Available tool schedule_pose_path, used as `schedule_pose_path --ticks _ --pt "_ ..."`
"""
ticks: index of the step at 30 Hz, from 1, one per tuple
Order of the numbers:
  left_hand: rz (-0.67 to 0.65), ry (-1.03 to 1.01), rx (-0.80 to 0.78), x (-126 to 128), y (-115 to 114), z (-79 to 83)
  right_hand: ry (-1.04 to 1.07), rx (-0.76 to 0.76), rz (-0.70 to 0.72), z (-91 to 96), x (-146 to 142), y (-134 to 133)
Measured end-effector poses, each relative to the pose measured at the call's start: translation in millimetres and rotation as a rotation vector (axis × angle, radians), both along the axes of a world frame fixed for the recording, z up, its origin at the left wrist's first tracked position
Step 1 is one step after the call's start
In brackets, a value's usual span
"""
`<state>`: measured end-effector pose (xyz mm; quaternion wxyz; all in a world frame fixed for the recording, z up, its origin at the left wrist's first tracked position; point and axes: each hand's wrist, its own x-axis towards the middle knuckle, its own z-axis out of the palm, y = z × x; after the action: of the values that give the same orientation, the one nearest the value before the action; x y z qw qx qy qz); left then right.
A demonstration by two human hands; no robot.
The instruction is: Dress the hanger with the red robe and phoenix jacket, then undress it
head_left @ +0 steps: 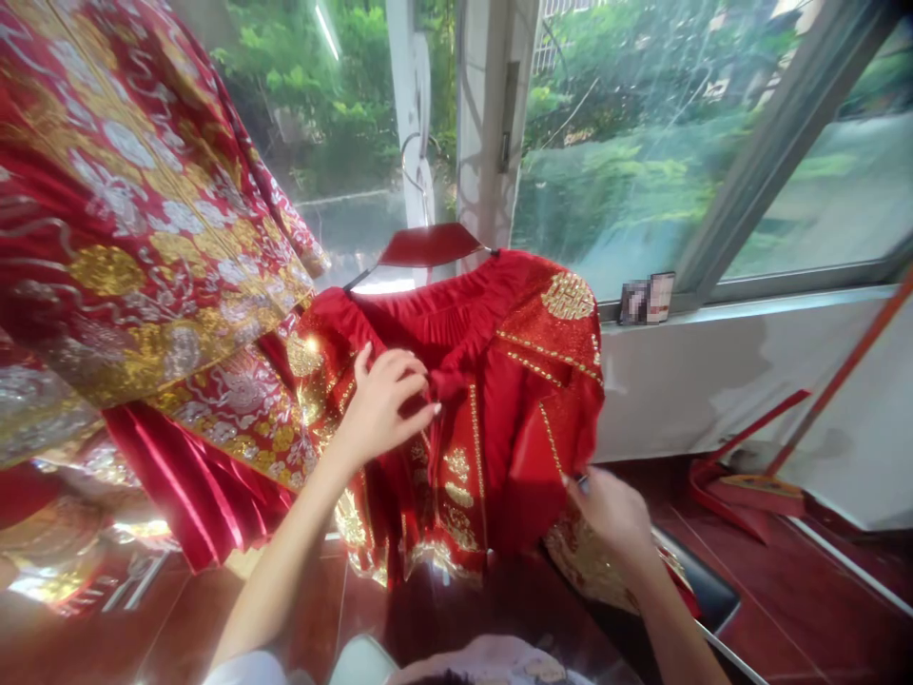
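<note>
A red dress jacket (499, 400) with gold beading and sequins hangs in front of me on a hanger (426, 243) with a metal hook. At its gathered front, my left hand (389, 395) rests against the fabric beside a red knotted tie (448, 383). Its fingers are bent, with the thumb apart from them. My right hand (611, 514) is closed at the garment's lower right edge. A small dark piece shows at its fingertips, too little visible to name. Gold-patterned red cloth (592, 561) hangs below that hand.
On the left hang red garments (157, 219) with dense gold and silver embroidery. Behind is a window (628, 143), with small boxes (647, 300) on its sill. A red dustpan (734, 495) and a broom (763, 490) stand at right on the tiled floor (785, 590).
</note>
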<state>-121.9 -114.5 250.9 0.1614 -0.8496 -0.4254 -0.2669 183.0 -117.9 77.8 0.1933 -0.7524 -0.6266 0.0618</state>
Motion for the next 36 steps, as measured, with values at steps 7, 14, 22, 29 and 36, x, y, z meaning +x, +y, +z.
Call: schedule_pose_path --ticks 7,14,22,29,36 --pt "-0.241 0.345 -0.247 22 -32 -65.6 0.073 1.197 0.644 124.2 -80 8" --pt "-0.080 0.184 -0.003 26 -14 -11.5 0.477 0.833 0.900 102.2 -129 50" --pt "0.228 0.392 -0.007 12 18 6.6 0.631 0.497 0.662 83.6 -150 54" --pt "0.149 0.325 -0.091 4 9 6.3 0.951 0.477 0.511 90.2 -175 43" --pt "0.088 0.228 -0.111 -19 -3 11.8 1.054 0.245 0.630 66.0 -173 38"
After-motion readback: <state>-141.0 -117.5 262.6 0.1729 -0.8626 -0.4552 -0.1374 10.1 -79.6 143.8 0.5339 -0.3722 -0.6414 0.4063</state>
